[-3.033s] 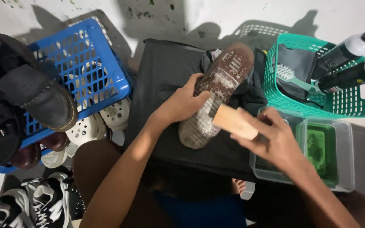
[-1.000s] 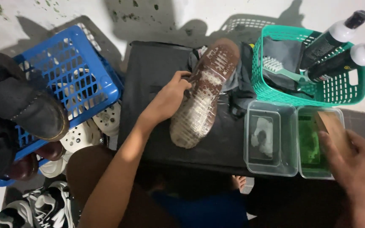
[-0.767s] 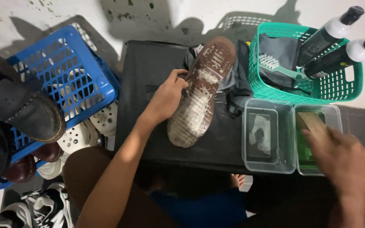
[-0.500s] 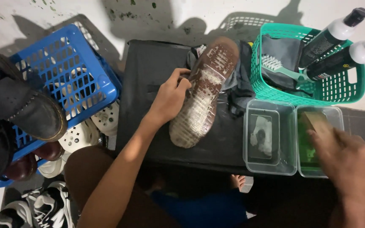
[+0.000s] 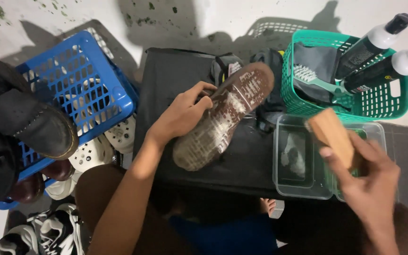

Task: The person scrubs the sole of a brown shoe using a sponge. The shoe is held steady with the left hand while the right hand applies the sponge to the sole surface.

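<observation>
Worktop (image 5: 175,89) first, black and flat, with a blue basket (image 5: 83,89) of dark shoes at its left edge and a green basket (image 5: 383,104) holding two bottles (image 5: 371,45) and a green-handled scrub brush (image 5: 315,78) at the far right. Lying sole-up and slantwise on that worktop: a brown shoe (image 5: 225,118), tread flecked with pale foam or dirt. Just beside it on the right, two clear tubs (image 5: 298,182), the nearer with a little cloudy liquid, the farther greenish. Hovering over the tubs, well clear of the shoe: a wooden brush (image 5: 331,134), grasped by the right hand (image 5: 369,189) with thumb and fingers wrapped round the block. Clasping the shoe's edge near mid-sole: the left hand (image 5: 182,113), fingers curled over the rim. Probably best to hold that clasp firm, pin the lower end against the worktop, lay the bristles flat on the tread, scrub along the grooves in short strokes, and shed any drip over a tub to spare the worktop a soaking.
</observation>
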